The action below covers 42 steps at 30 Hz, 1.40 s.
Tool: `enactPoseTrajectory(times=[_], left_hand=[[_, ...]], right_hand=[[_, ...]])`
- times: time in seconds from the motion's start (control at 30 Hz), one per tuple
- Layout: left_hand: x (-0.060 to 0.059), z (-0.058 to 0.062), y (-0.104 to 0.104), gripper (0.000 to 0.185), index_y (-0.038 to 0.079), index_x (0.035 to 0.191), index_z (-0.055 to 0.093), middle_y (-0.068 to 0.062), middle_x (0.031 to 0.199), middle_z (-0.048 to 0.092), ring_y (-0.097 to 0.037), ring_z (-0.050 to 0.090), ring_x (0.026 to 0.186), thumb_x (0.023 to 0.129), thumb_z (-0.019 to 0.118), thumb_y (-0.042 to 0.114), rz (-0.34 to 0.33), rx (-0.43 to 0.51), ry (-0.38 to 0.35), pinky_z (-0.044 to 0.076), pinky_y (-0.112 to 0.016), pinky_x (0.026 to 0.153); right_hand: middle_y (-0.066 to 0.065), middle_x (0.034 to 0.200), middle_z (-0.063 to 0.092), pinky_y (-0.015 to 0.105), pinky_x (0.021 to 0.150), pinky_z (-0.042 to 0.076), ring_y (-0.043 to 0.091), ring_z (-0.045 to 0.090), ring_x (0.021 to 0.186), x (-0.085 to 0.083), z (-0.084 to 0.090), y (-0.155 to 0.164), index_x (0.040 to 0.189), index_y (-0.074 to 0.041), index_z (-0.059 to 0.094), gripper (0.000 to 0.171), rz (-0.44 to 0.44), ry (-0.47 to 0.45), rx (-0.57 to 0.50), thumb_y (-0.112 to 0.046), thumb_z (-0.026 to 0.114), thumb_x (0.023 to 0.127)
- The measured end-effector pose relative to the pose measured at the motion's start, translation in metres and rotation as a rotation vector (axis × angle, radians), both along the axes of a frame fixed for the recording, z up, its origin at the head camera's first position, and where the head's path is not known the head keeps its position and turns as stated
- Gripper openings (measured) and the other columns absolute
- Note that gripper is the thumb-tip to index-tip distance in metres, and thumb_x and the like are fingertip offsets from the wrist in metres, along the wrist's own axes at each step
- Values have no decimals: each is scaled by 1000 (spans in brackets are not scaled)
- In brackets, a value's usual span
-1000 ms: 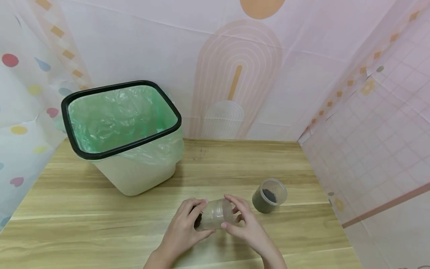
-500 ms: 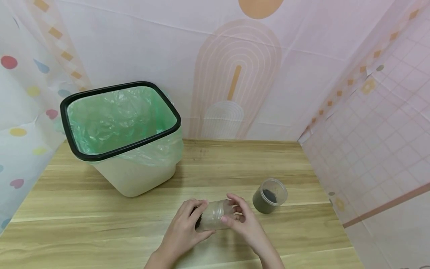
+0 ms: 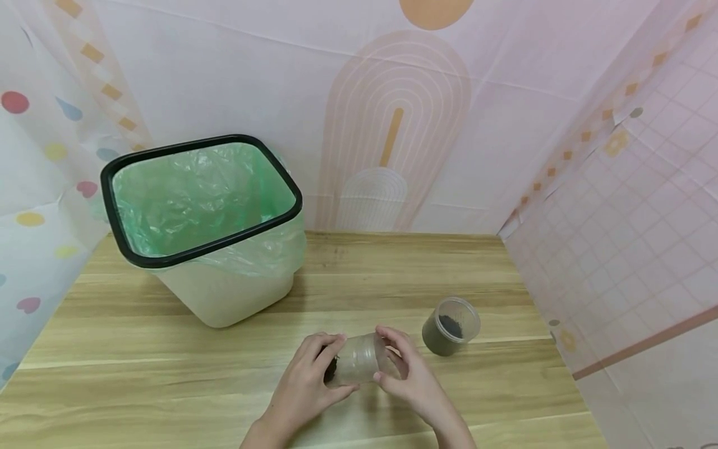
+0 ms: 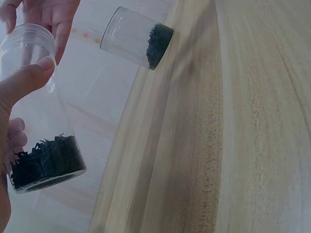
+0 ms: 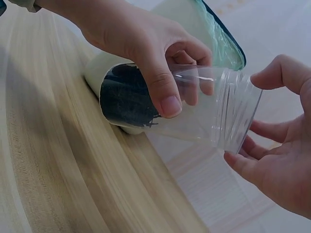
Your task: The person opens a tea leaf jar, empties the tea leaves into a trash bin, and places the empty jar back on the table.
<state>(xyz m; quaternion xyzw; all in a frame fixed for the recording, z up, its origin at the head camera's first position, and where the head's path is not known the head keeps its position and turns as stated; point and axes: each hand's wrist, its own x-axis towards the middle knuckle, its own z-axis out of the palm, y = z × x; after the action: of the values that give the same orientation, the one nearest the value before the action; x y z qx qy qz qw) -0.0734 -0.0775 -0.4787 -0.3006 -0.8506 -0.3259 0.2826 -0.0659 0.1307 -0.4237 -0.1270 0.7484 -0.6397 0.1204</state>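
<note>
A clear plastic jar (image 3: 354,360) lies tilted on its side between both hands, over the table. Dark, shredded dried leaves (image 4: 46,160) are gathered at its base. My left hand (image 3: 307,374) grips the jar's body, with the thumb along its near side. Around the ridged end of the jar (image 5: 235,104), the thumb and fingertips of my right hand (image 3: 408,374) hold the rim from opposite sides. To the right of that hand, a second clear jar (image 3: 450,327) stands upright with similar dark contents (image 4: 159,46) at its bottom.
On the left of the wooden table (image 3: 359,274) stands a cream waste bin (image 3: 230,296) with a black rim (image 3: 202,251) and a green liner bag (image 3: 207,193). Patterned curtains (image 3: 269,68) close off the back and both sides.
My right hand's fingers have shifted round the jar's ridged end, curling in and then spreading apart again. The left hand and the second jar have stayed in place.
</note>
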Motion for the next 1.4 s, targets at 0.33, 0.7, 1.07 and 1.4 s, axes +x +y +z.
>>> enactPoseTrajectory(times=[0.33, 0.7, 1.07, 1.4], left_hand=[[1, 0, -1, 78, 4, 119, 58, -7, 111, 54, -23, 52, 101, 55, 89, 36, 0, -3, -20, 46, -30, 88], [2, 3, -1, 78, 3, 120, 57, -6, 110, 53, -24, 52, 100, 57, 87, 37, 0, 14, -12, 42, -25, 93], [3, 4, -3, 79, 3, 121, 58, -6, 109, 54, -24, 53, 100, 58, 87, 40, -1, 15, -3, 43, -25, 92], [3, 9, -5, 75, 6, 124, 57, -6, 110, 54, -23, 52, 100, 66, 80, 47, 3, 39, -6, 43, -24, 91]], right_hand=[[10, 128, 44, 31, 90, 45, 25, 44, 111, -1, -3, 0, 137, -18, 43, 58, -16, -52, 71, -18, 69, 84], [11, 134, 44, 25, 100, 39, 26, 43, 119, -1, -5, -1, 140, -8, 37, 67, -60, -93, -29, -14, 70, 82], [17, 139, 37, 23, 104, 35, 31, 36, 126, 0, -4, 2, 140, -3, 36, 70, -14, -82, -96, -7, 70, 79], [15, 134, 39, 22, 101, 37, 31, 35, 122, 0, -2, 8, 135, -1, 43, 68, -54, -46, -80, -4, 73, 74]])
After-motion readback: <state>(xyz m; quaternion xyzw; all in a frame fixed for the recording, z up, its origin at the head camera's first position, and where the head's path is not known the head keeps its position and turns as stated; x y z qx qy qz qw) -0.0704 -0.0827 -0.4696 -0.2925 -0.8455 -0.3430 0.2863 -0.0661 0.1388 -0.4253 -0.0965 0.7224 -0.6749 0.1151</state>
